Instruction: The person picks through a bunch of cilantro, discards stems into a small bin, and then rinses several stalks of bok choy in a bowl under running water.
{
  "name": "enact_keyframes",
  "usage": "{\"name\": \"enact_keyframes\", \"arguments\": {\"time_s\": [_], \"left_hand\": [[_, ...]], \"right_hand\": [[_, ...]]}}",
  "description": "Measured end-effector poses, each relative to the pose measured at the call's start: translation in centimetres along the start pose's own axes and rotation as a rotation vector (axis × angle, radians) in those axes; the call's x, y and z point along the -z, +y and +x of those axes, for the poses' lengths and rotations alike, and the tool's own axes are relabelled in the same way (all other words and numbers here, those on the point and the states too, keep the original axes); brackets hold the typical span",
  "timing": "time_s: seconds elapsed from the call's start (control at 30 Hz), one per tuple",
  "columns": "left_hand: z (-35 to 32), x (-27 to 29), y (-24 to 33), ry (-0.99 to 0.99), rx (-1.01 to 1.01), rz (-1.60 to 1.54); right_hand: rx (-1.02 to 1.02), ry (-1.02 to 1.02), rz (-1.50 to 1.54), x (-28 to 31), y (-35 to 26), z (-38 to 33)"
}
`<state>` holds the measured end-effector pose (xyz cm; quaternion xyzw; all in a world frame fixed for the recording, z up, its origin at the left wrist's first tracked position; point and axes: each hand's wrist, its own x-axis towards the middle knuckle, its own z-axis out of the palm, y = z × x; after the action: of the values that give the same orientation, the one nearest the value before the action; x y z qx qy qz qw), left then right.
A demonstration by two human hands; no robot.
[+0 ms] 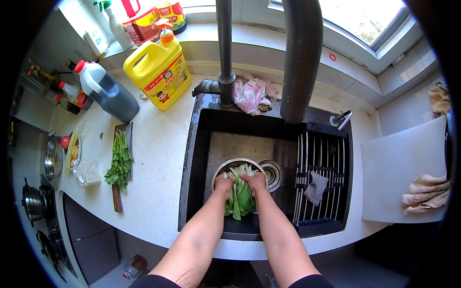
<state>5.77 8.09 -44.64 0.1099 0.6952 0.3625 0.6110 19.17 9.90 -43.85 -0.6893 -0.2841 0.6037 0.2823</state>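
Leafy greens (242, 196) with pale stalks and broad green leaves lie in a round metal bowl (229, 164) inside the dark sink (193, 144). My left hand (224, 184) is closed on the greens at their left side. On the right side my right hand (254, 181) grips the same bunch, its thumb over the stalks. Both forearms reach in over the sink's front edge. The fingertips are hidden among the leaves. Beside the bowl, to the right, shows the round drain (272, 174).
A rack (321, 144) with a grey cloth (316, 188) spans the sink's right part. Above hang a dark faucet (225, 53) and a thick dark pipe (300, 62). Left stand a yellow jug (161, 74), a large bottle (108, 93) and a knife (117, 199) under herbs (119, 163).
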Motion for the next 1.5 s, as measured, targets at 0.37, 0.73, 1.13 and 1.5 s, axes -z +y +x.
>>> {"name": "enact_keyframes", "arguments": {"time_s": [0.37, 0.73, 1.13, 1.5], "left_hand": [[-1.9, -1.6, 2.4, -0.125, 0.055, -0.085], [-3.4, 0.9, 5.2, -0.339, 0.081, -0.301], [-0.8, -1.2, 0.0, 0.202, -0.061, 0.454], [-1.5, 0.3, 2.1, -0.124, 0.197, -0.047]], "right_hand": [[-0.191, -0.114, 0.324, -2.6, 1.3, 1.9], [-0.043, -0.322, 0.419, 0.9, -3.0, -2.6], [0.120, 0.041, -0.564, -1.2, -1.0, -1.3], [0.003, -0.023, -0.435, 1.2, -1.1, -0.1]]}}
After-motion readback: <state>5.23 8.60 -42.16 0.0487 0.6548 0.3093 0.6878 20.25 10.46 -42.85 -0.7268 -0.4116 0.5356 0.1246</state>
